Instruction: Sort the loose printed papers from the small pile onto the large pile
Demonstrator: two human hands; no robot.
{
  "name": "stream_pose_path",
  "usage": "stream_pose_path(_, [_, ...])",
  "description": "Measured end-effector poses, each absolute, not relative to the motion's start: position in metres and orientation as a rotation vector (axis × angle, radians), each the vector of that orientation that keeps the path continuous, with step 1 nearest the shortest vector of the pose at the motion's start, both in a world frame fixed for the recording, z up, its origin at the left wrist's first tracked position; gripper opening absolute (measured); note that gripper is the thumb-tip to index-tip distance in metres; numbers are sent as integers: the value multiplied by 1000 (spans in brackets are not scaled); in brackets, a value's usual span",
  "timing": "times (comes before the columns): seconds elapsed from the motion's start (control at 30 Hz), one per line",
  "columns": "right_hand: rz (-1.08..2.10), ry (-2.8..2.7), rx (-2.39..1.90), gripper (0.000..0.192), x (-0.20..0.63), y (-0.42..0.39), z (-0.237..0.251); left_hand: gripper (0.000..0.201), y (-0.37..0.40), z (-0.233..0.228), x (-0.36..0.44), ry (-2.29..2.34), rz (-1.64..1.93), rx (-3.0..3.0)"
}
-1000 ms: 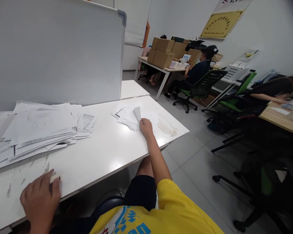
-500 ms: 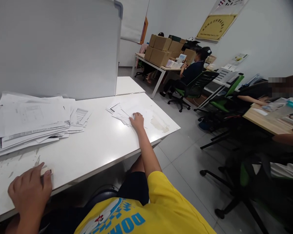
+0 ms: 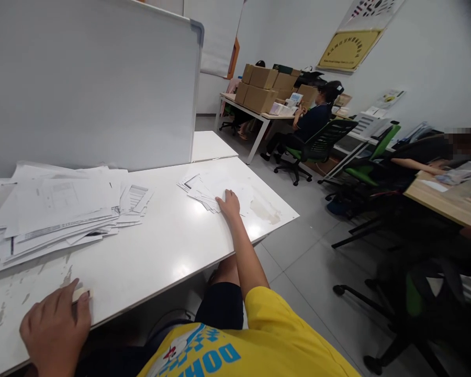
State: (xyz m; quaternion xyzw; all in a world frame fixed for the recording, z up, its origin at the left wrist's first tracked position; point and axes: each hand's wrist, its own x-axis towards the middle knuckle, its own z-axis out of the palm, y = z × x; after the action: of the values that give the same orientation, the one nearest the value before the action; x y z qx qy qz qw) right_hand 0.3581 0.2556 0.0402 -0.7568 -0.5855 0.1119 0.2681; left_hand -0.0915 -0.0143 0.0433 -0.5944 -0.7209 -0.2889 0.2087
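My left hand (image 3: 57,327) is at the near left edge of the white table (image 3: 165,230), fingers bent. Between its thumb and forefinger is a small cream-coloured block (image 3: 82,295); its exact kind is unclear. Farther right, my right hand (image 3: 230,205) rests on a small fanned stack of paper sheets (image 3: 204,192), its fingers curled at the near right side of the stack. The fingertips are partly hidden. A large, untidy pile of printed papers (image 3: 63,204) lies on the left of the table, beyond my left hand.
A whiteboard (image 3: 90,84) stands along the table's far side. Brownish stains (image 3: 265,204) mark the right end. Beyond are cardboard boxes (image 3: 259,99) on another table, a seated person (image 3: 314,118), and office chairs (image 3: 329,139). At right, another person's arm (image 3: 416,165) rests at a wooden desk (image 3: 447,199).
The view has shifted slightly, so everything sits a little lower and farther right. Both hands keep nearly the same places, the left on the block and the right on the sheets.
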Motion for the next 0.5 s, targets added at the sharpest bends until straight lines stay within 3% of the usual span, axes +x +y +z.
stream_pose_path(0.5, [258, -1450, -2034, 53, 359, 244, 48, 48, -16, 48, -85, -2079, -921, -1653])
